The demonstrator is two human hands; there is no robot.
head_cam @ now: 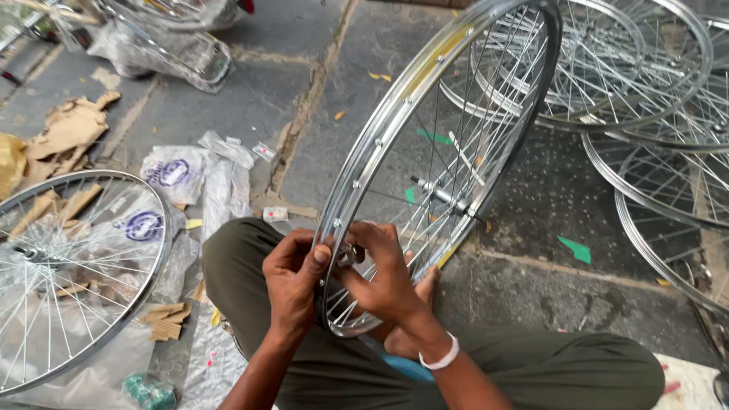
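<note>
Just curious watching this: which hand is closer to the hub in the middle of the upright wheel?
Right. The right hand grips the rim below the hub; the left hand sits farther left.

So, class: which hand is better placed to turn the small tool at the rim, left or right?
Right, probably. The right hand has its fingertips on the small metal tool at the rim, while the left hand grips the rim beside it, steadying the wheel.
</note>
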